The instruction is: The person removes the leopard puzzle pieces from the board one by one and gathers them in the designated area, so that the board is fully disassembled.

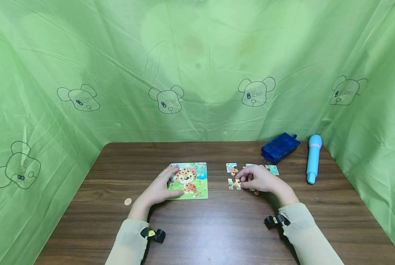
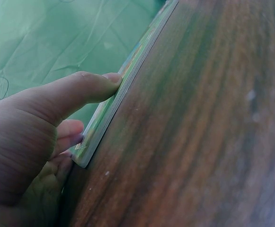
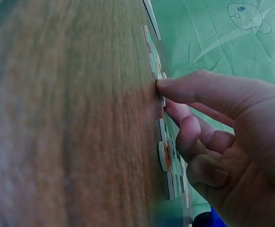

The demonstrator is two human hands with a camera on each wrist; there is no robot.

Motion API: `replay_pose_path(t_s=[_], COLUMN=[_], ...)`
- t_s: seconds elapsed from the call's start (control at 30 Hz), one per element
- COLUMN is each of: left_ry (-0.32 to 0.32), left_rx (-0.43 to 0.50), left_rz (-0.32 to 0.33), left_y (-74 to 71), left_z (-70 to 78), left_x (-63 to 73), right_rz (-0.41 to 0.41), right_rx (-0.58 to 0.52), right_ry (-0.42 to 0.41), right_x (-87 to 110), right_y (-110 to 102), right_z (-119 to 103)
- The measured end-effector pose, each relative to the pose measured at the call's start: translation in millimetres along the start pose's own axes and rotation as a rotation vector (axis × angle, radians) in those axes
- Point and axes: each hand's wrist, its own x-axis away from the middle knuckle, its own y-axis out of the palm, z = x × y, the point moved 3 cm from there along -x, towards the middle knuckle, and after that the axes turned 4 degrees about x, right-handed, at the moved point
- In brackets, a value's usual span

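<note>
A square picture puzzle board [image 1: 197, 184] with a spotted leopard cub lies on the table. My left hand [image 1: 159, 187] rests at its left side, thumb over the near edge and fingers along the far left corner. In the left wrist view, the thumb [image 2: 97, 86] lies straight against the board's edge [image 2: 110, 111]. My right hand [image 1: 262, 179] pinches a small jigsaw piece [image 1: 234, 184] between thumb and index finger, close over the table. Several other jigsaw pieces [image 1: 231, 168] lie around that hand, some partly hidden under it; a few show edge-on [image 3: 165, 156] in the right wrist view.
At the back right sits a translucent blue plastic case [image 1: 280, 147], with a light blue microphone-shaped toy [image 1: 313, 158] to its right. A small pale round disc [image 1: 128, 201] lies left of my left forearm. Green curtain [image 1: 197, 73] surrounds the wooden table [image 1: 210, 228].
</note>
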Motion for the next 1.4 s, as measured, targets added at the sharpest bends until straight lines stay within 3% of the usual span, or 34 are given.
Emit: replay_pose_path(t_s=[0.23,0.43,0.7,0.97,1.4], left_ry=[0.006,0.015,0.014,0.006,-0.002], left_rx=[0.008,0.016,0.024,0.031,0.033], left_rz=[0.005,0.006,0.004,0.001,0.0], left_y=[-0.2,-0.1,-0.1,0.1,-0.3], left_z=[0.4,0.2,0.0,0.0,1.7], left_x=[0.0,0.1,0.7,1.0,1.1], right_rz=[0.006,0.096,0.123,0.113,0.089], right_rx=[0.012,-0.02,-0.208,-0.395,-0.318], right_ry=[-0.006,-0.016,-0.002,0.097,0.052], right_x=[-0.5,-4.5,-15.9,-20.3,-34.7], right_y=[-1,5,39,67,90], right_z=[-2,-18,-61,-79,-97])
